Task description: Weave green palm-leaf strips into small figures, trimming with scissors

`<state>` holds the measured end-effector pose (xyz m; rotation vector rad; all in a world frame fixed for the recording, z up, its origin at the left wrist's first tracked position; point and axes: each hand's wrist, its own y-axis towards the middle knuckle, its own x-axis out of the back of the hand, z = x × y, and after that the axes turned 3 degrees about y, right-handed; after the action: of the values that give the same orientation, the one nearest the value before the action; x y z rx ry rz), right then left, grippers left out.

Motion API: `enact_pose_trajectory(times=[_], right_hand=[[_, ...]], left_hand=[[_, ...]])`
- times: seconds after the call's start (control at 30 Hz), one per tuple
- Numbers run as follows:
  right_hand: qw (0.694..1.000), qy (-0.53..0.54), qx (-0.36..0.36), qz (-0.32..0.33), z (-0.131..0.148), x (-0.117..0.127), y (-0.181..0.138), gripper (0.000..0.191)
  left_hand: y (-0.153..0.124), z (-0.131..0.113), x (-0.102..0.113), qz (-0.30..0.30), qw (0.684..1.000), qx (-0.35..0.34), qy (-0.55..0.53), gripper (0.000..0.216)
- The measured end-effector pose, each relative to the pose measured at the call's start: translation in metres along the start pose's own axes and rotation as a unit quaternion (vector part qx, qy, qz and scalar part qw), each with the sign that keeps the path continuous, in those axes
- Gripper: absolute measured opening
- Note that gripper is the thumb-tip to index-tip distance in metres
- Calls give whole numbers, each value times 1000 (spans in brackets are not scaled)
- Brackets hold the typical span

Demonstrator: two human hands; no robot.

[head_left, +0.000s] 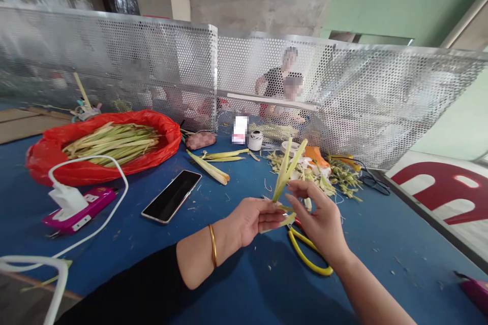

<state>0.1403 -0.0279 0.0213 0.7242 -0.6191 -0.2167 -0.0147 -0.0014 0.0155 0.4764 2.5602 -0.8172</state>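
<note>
Two bare hands meeting just above one pair of yellow-handled scissors [307, 257] on the blue table [381, 244]. Left hand [253, 218], one gold bangle [212, 245] at the wrist, thumb and fingertips pinched shut on one leaf strip [284, 172]. Right hand [320, 218] closed on the same strip's lower end, index finger stretched along it. Strip upright, forked into two green-yellow blades, directly above the scissors.

Left of the scissors: one black phone [171, 196], face up. Further left: one pink power bank [82, 208] carrying one white plug, and one red bag [49, 162] filled with many stalks [114, 142]. Up and left of the scissors: three loose stalks [209, 167]. Behind the scissors: one heap of trimmings [324, 172], one small white jar [255, 139], one perforated metal screen [152, 61], one person [278, 86] seated beyond it.
</note>
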Motion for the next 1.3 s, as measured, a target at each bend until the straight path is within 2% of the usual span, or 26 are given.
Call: enact_pose_trajectory(times=[0.1, 0.2, 0.3, 0.5, 0.57, 0.63, 0.73, 0.8, 0.9, 0.93, 1.0, 1.07, 1.13, 1.23, 1.3], right_hand=[[999, -6, -9, 30, -1, -5, -2, 6], [997, -37, -10, 60, -2, -6, -2, 7], [995, -60, -44, 74, -4, -5, 1, 8], [972, -38, -137, 188, -10, -6, 1, 20], [969, -26, -150, 195, -9, -10, -2, 17], [973, -11, -153, 174, -4, -13, -5, 12], [980, -34, -116, 159, 6, -17, -10, 8], [977, -94, -56, 183, 11, -19, -13, 9], [954, -180, 40, 237, 17, -21, -17, 8], [947, -190, 57, 252, 17, -21, -18, 7], [947, -174, 44, 268, 18, -20, -17, 9], [959, -139, -16, 245, 17, -18, -15, 22], [973, -107, -97, 182, 13, -17, -11, 31], [982, -12, -177, 62, 5, -17, -7, 29], [980, 65, -186, 3, 2, -18, -7, 26]], left_hand=[[0, 1, 0, -2, 1000, -13, 9, 13], [1, 3, 0, 14, 1000, -24, 14, 13], [2, 2, 2, 28, 999, -31, -2, 11], [7, -3, 7, -20, 995, -68, -65, 12], [8, -4, 8, -41, 993, -82, -81, 11], [8, -5, 8, -58, 991, -85, -91, 10], [8, -5, 8, -51, 991, -77, -100, 9], [9, -5, 9, -41, 991, -70, -106, 10], [10, -5, 9, -39, 991, -57, -116, 13], [10, -5, 9, -40, 991, -55, -119, 14], [10, -5, 9, -40, 991, -54, -119, 15], [11, -5, 8, -31, 991, -60, -115, 15], [13, -5, 8, -26, 990, -71, -116, 13], [15, -5, 7, -42, 989, -81, -117, 11], [15, -5, 7, -57, 989, -83, -108, 9]])
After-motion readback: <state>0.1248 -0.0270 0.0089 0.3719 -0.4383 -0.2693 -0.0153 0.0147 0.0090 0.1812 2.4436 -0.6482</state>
